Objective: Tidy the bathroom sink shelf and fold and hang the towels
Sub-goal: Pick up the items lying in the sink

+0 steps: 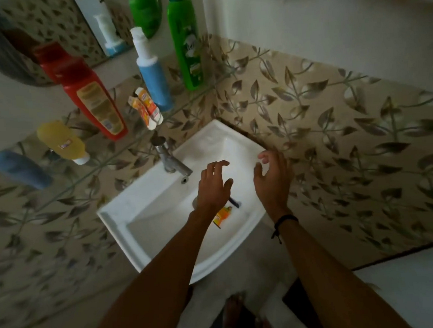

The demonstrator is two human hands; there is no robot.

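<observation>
A white sink (125, 204) sits in the corner of a bathroom walled with leaf-patterned tiles (337, 128), plain white wall above them. Both hands hover over the basin, well apart from each other, fingers loosely spread and holding nothing: the left hand (213, 187) just beyond the steel tap (169, 157), the right hand (272, 177) over the sink's far corner. A black band (284, 222) circles the right wrist.

Beneath the left hand, in the basin, lie one orange tube (223, 215) and one dark blue stick-like item (234, 202), too hidden to identify.

Above and left of the hands runs a glass shelf (199, 95) carrying five bottles: green (185, 39), blue-and-white (151, 73), red (85, 94), yellow (61, 142) and a blue one (20, 170). Two small orange-and-white tubes (146, 109) are there too. Every label is too blurred to read. A mirror (90, 23) behind reflects two bottles.
</observation>
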